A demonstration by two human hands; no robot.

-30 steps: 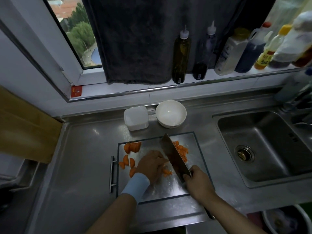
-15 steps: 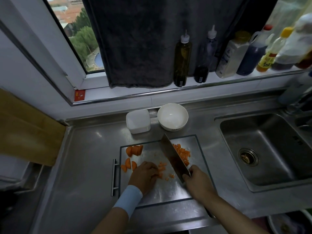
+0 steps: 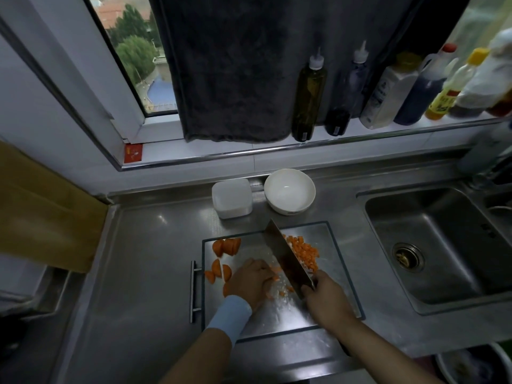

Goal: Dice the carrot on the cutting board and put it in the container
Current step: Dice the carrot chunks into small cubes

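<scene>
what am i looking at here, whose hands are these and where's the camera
No machine here: a person is working with bare hands, and one camera worn on the head looks down at them. The right hand grips a knife. The left hand holds down the carrot being cut on the steel board. Diced bits lie right of the knife, bigger chunks on the left. Behind the board stand a white container and a bowl; the sink is to the right.
</scene>
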